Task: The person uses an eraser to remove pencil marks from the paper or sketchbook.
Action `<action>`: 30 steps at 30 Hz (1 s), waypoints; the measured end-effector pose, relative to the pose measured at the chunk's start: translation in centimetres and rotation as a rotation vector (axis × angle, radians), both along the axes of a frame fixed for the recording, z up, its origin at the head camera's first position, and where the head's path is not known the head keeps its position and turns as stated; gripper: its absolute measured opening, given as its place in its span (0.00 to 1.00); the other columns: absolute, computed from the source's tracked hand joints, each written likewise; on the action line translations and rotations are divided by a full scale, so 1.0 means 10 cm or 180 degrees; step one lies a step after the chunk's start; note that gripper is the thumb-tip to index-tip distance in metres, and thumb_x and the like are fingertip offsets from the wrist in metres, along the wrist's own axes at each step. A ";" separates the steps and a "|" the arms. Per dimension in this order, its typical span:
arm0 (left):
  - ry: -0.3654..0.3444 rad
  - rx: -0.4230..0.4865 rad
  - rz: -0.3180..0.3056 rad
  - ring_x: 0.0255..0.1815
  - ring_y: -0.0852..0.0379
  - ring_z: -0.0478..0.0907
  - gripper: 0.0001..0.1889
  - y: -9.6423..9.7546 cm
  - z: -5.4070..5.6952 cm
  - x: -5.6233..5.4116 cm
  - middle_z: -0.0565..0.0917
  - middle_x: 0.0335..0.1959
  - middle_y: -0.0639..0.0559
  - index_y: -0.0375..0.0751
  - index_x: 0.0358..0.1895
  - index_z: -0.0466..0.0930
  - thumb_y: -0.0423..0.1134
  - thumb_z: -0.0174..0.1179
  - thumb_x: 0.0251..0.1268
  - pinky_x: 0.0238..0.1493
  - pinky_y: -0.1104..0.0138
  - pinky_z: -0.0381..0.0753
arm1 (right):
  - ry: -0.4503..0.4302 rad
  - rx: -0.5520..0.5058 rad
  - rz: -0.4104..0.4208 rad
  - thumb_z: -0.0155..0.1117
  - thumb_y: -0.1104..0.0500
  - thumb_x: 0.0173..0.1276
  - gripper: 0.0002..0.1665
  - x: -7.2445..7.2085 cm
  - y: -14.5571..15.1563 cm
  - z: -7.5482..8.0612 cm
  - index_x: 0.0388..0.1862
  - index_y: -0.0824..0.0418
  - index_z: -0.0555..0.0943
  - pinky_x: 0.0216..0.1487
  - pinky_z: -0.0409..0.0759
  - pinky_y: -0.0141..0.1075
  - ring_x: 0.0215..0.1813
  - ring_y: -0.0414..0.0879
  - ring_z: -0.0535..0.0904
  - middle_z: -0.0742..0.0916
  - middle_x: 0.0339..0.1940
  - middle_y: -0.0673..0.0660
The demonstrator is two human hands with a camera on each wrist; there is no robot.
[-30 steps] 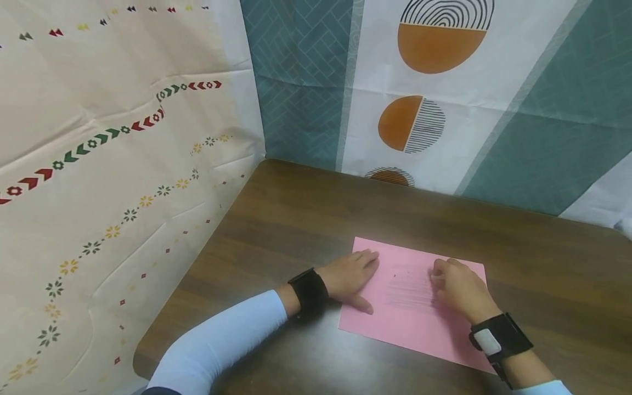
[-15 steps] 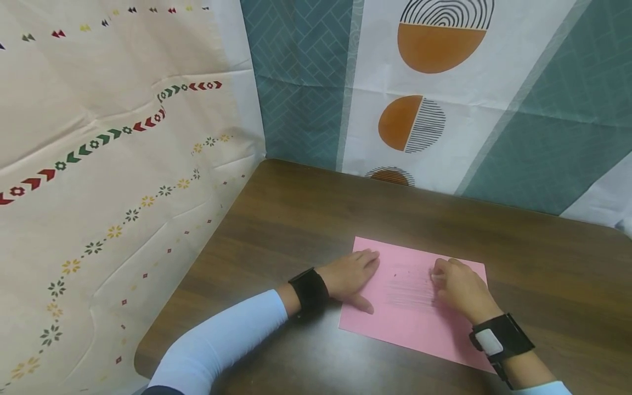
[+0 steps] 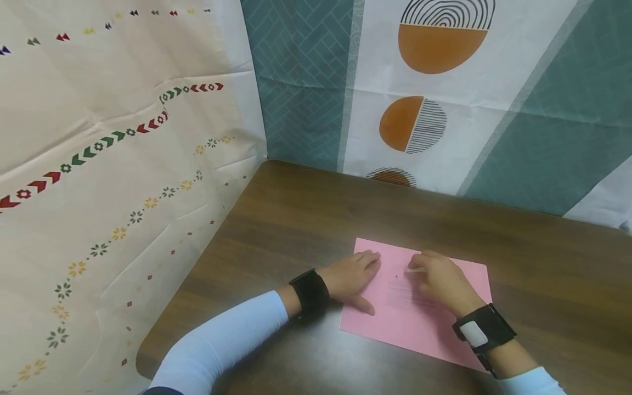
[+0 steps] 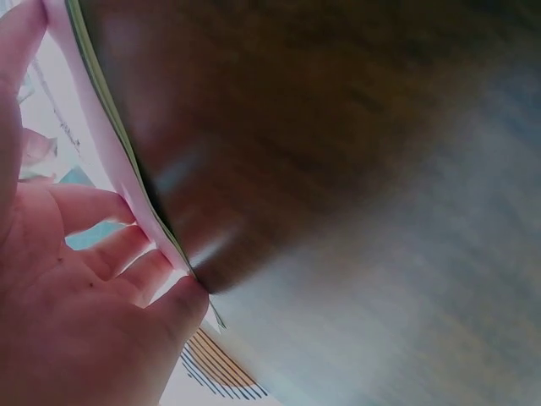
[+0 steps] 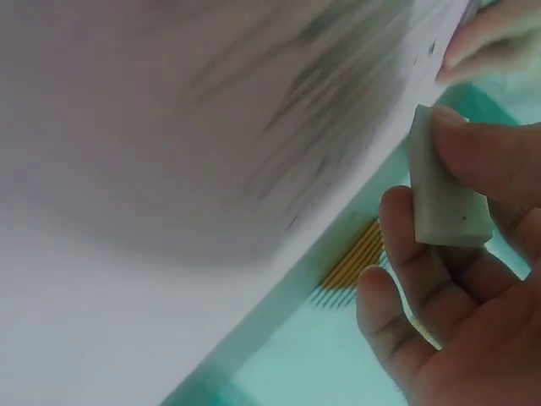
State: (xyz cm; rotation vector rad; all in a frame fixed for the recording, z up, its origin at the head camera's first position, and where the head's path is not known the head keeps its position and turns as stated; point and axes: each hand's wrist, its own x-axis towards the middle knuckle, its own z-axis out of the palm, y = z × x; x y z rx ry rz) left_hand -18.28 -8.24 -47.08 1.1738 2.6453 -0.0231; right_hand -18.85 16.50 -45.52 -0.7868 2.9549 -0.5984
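Note:
A pink sheet of paper (image 3: pixel 419 329) lies on the brown table, with faint grey pencil lines and smudges near its middle. In the left wrist view its edge looks layered, like several sheets stacked. My left hand (image 3: pixel 349 277) rests on the left part of the paper with fingers spread. My right hand (image 3: pixel 446 282) is over the upper middle of the sheet and pinches a white eraser (image 5: pixel 448 194) between thumb and fingers. Only a sliver of the eraser shows in the head view. Dark streaks (image 5: pixel 313 93) and small specks mark the paper close to it.
The wooden table (image 3: pixel 306 214) extends on all sides of the paper. A cream patterned cloth (image 3: pixel 123 164) hangs along the left side, and a teal and white printed curtain (image 3: pixel 306 82) hangs behind the table's back edge. Black bands are strapped round both wrists.
My right hand, pinching the eraser, has shifted left and slightly up across the paper. The left hand and the paper have stayed in place.

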 end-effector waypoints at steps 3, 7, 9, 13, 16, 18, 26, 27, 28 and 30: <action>0.0032 0.0035 -0.0031 0.80 0.47 0.51 0.57 0.01 -0.01 0.00 0.55 0.80 0.40 0.33 0.79 0.55 0.75 0.59 0.58 0.77 0.63 0.49 | 0.0075 0.0056 0.0204 0.76 0.73 0.49 0.18 -0.01 -0.14 -0.04 0.39 0.60 0.87 0.47 0.84 0.50 0.38 0.51 0.82 0.84 0.33 0.53; 0.0045 0.0045 -0.0060 0.80 0.46 0.51 0.57 0.03 -0.01 0.00 0.55 0.80 0.40 0.33 0.79 0.55 0.75 0.59 0.58 0.77 0.63 0.48 | 0.0337 0.0285 0.0363 0.81 0.72 0.45 0.20 -0.01 -0.23 -0.11 0.38 0.62 0.85 0.44 0.85 0.46 0.34 0.49 0.81 0.83 0.30 0.54; 0.0057 0.0037 -0.0063 0.80 0.46 0.51 0.57 0.05 0.01 0.00 0.55 0.80 0.40 0.33 0.79 0.55 0.75 0.59 0.58 0.77 0.63 0.48 | 0.0502 0.0408 0.0378 0.83 0.71 0.43 0.21 0.00 -0.23 -0.13 0.37 0.63 0.84 0.40 0.85 0.46 0.32 0.49 0.81 0.82 0.28 0.54; 0.0035 0.0026 -0.0039 0.80 0.47 0.51 0.57 0.05 0.06 0.00 0.55 0.80 0.40 0.33 0.79 0.55 0.74 0.60 0.59 0.77 0.64 0.48 | 0.0595 0.0597 0.0215 0.84 0.68 0.44 0.22 0.02 -0.10 -0.12 0.36 0.64 0.82 0.34 0.84 0.47 0.29 0.51 0.79 0.80 0.26 0.55; -0.0015 0.0026 -0.0004 0.80 0.47 0.50 0.57 0.04 0.08 0.00 0.54 0.80 0.40 0.33 0.79 0.54 0.73 0.60 0.59 0.77 0.64 0.47 | 0.0530 0.0714 -0.0003 0.83 0.69 0.45 0.22 0.04 0.06 -0.09 0.36 0.65 0.80 0.32 0.82 0.49 0.28 0.52 0.78 0.80 0.25 0.57; -0.0046 0.0014 0.0018 0.81 0.47 0.50 0.57 0.02 0.08 0.00 0.53 0.80 0.40 0.33 0.79 0.53 0.73 0.60 0.59 0.77 0.64 0.47 | 0.0450 0.0757 -0.0134 0.81 0.71 0.47 0.20 0.04 0.18 -0.08 0.36 0.66 0.80 0.31 0.82 0.50 0.28 0.53 0.79 0.80 0.25 0.58; -0.0110 0.0015 0.0052 0.81 0.48 0.49 0.57 0.00 0.05 0.01 0.53 0.81 0.41 0.34 0.79 0.53 0.73 0.59 0.60 0.77 0.65 0.46 | -0.0064 0.0646 -0.0326 0.79 0.70 0.49 0.20 0.02 0.38 -0.10 0.38 0.65 0.79 0.39 0.83 0.53 0.34 0.55 0.82 0.82 0.30 0.59; -0.0116 0.0024 0.0048 0.81 0.48 0.49 0.57 0.00 0.05 0.01 0.53 0.81 0.41 0.34 0.79 0.53 0.73 0.60 0.60 0.77 0.64 0.46 | -0.0127 0.0619 -0.0355 0.80 0.70 0.49 0.20 0.02 0.39 -0.11 0.38 0.65 0.79 0.40 0.83 0.54 0.35 0.56 0.82 0.82 0.31 0.60; -0.0118 0.0031 0.0047 0.81 0.47 0.49 0.57 -0.01 0.04 0.01 0.53 0.81 0.41 0.34 0.79 0.53 0.73 0.60 0.60 0.77 0.64 0.46 | -0.0177 0.0590 -0.0386 0.80 0.69 0.50 0.20 0.02 0.40 -0.11 0.39 0.65 0.79 0.42 0.83 0.54 0.36 0.56 0.82 0.82 0.32 0.60; -0.0128 0.0043 0.0052 0.81 0.47 0.48 0.57 -0.01 0.03 0.01 0.53 0.81 0.41 0.34 0.79 0.53 0.72 0.60 0.60 0.78 0.64 0.46 | -0.0247 0.0517 -0.0438 0.79 0.70 0.51 0.19 0.03 0.40 -0.11 0.40 0.65 0.80 0.43 0.82 0.56 0.37 0.57 0.82 0.82 0.33 0.60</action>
